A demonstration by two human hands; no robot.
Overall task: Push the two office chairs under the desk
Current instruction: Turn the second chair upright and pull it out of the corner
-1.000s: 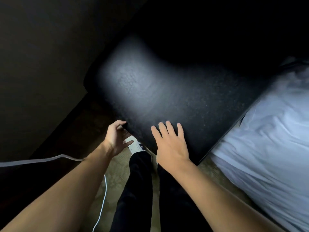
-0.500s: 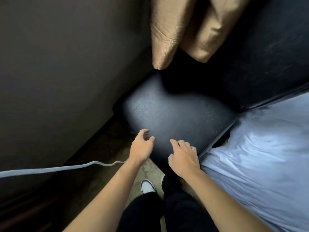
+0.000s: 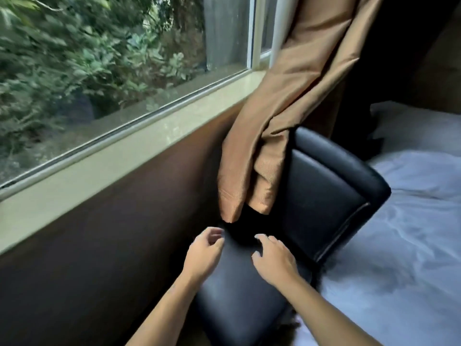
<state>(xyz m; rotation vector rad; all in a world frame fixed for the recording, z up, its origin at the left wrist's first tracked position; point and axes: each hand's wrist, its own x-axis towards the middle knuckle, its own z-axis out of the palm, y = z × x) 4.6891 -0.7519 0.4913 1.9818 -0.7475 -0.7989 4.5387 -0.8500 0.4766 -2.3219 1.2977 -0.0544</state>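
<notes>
Squarely: black chair (image 3: pixel 249 295) seat toward camera, backrest toward curtain (image 3: pixel 282 116).

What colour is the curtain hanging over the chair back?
Tan-orange, plain; the curtain shows clearly in the head view.

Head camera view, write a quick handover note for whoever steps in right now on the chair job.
Left hand: open, fingers curled, over the seat's left edge; contact unclear.
Right hand: open, over the seat, holding nothing.
Black leather chair: wedged between the window wall and the bed, curtain draped on its backrest.
Done: nothing visible.
Left: no desk or second chair in view; grip this chair and move it out.
</notes>
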